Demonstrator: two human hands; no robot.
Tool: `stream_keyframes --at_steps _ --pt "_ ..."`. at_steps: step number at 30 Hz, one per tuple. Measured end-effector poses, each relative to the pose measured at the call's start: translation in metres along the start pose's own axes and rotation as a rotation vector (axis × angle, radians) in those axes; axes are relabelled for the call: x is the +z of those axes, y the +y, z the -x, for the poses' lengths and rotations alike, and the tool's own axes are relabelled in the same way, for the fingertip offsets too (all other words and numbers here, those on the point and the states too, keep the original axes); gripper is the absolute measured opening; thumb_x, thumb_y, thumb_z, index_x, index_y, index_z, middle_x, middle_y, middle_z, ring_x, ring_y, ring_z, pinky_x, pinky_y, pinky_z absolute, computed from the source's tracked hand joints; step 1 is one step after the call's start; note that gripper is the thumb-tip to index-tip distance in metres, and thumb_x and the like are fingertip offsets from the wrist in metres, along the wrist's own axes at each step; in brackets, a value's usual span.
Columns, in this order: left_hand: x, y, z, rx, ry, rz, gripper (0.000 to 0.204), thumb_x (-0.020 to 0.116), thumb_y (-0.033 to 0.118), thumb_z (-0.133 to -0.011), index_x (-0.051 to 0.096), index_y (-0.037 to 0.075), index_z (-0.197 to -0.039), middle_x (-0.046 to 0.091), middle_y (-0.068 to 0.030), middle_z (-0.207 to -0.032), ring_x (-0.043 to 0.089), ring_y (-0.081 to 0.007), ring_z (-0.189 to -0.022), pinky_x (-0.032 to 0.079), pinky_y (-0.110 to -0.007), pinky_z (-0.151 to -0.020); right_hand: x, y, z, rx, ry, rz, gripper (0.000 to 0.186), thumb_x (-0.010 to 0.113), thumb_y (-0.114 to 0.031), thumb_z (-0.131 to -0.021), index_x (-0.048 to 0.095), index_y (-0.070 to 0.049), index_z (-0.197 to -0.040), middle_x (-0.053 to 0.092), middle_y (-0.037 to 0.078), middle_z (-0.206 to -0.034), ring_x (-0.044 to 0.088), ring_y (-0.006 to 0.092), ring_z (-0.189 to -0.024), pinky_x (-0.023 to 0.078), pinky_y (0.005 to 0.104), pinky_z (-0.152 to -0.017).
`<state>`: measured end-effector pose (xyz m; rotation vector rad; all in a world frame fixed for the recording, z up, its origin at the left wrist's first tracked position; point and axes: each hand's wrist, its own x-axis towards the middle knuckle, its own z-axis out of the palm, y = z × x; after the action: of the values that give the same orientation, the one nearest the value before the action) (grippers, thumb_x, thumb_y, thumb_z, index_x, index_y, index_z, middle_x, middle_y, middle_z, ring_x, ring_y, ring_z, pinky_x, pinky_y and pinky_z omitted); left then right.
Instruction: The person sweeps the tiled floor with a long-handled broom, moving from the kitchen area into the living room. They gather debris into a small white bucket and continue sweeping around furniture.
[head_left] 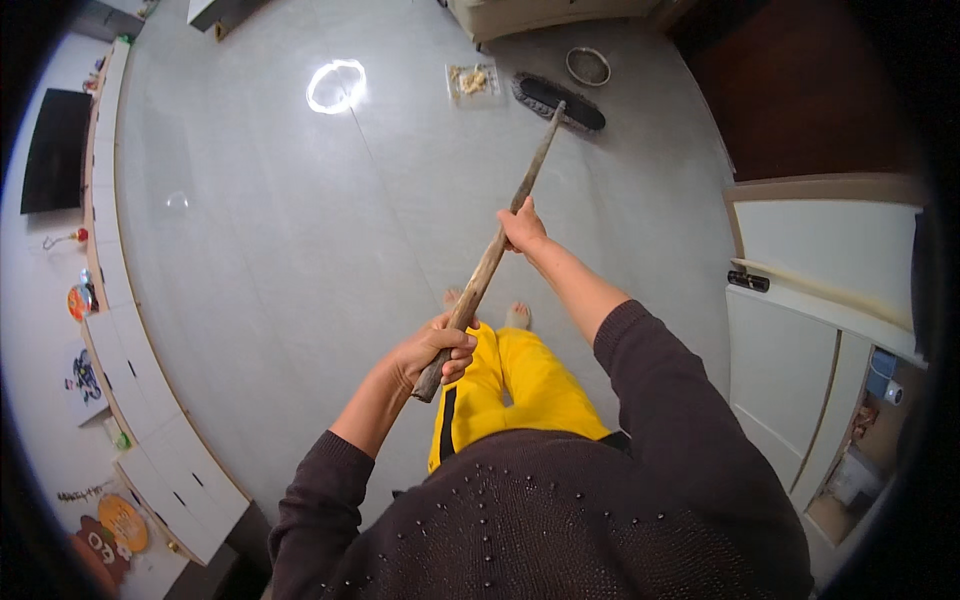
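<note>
A long weathered wooden pole (482,270) runs diagonally up to a flat mop head (540,95) with grey fringe, lying on the floor. My left hand (438,350) is closed round the pole near its lower end. Higher up the pole, my right hand (522,225) grips it too. Beside the mop head are a round bowl or basket (588,67) with a pale rim and a clear flat tray (489,97) holding yellowish bits. My bare feet (517,316) show below the pole.
Low white cabinets (160,460) and a black screen (55,150) line the left. A beige piece of furniture (520,20) stands at the top, a dark brown surface (800,100) at upper right, and white cupboards (775,380) with shelved items line the right. The grey floor (240,230) stretches between.
</note>
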<state>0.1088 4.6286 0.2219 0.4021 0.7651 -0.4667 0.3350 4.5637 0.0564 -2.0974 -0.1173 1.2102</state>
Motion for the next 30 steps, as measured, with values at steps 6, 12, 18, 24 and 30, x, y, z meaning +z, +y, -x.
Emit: stream_keyframes --at_steps 6,12,18,24,30 --pt "-0.027 -0.064 0.048 -0.118 0.009 -0.099 0.035 0.057 0.003 -0.078 0.037 0.004 -0.106 0.041 -0.0013 -0.054 0.043 -0.0106 -0.035 0.035 -0.025 -0.031 0.037 0.064 0.085 0.177 -0.033 0.030 0.086 0.046 -0.030 -0.082 -0.008 0.007 -0.137 0.062 0.022 -0.081 0.060 0.0275 -0.049 0.050 0.0357 -0.046" --pt "-0.035 -0.074 0.136 -0.189 0.159 -0.212 0.034 0.059 0.007 -0.079 0.040 0.002 -0.107 0.044 0.0007 -0.056 0.044 -0.0080 -0.037 0.035 -0.022 -0.032 0.104 0.089 0.141 0.250 -0.126 -0.124 0.092 0.046 -0.028 -0.081 -0.021 0.007 -0.133 0.060 0.018 -0.076 0.057 0.0226 -0.045 0.047 0.0300 -0.037" --pt "-0.031 -0.027 0.243 -0.211 0.365 -0.425 0.037 0.064 0.014 -0.080 0.045 -0.001 -0.108 0.048 0.0015 -0.058 0.045 -0.0059 -0.037 0.036 -0.019 -0.033 0.192 0.025 0.184 0.281 -0.440 -0.360 0.050 0.042 -0.028 -0.084 0.027 0.010 -0.113 0.061 0.016 -0.072 0.059 0.0207 -0.047 0.048 0.0281 -0.039" --pt "-0.015 -0.015 0.322 -0.109 0.568 -0.354 0.032 0.060 0.005 -0.076 0.044 -0.004 -0.103 0.044 -0.0002 -0.052 0.040 -0.0089 -0.033 0.033 -0.024 -0.032 0.256 -0.049 0.209 0.192 -0.799 -0.458 0.066 0.043 -0.027 -0.085 0.007 0.015 -0.122 0.062 0.017 -0.075 0.061 0.0210 -0.050 0.052 0.0292 -0.043" --pt "0.009 -0.039 0.322 0.116 0.625 -0.273 0.032 0.059 0.003 -0.074 0.043 -0.003 -0.100 0.045 -0.0028 -0.055 0.043 -0.0104 -0.033 0.034 -0.024 -0.029 0.249 -0.099 0.228 -0.018 -0.657 -0.408 0.086 0.049 -0.021 -0.082 -0.018 0.015 -0.123 0.060 0.020 -0.074 0.062 0.0245 -0.051 0.052 0.0339 -0.042"
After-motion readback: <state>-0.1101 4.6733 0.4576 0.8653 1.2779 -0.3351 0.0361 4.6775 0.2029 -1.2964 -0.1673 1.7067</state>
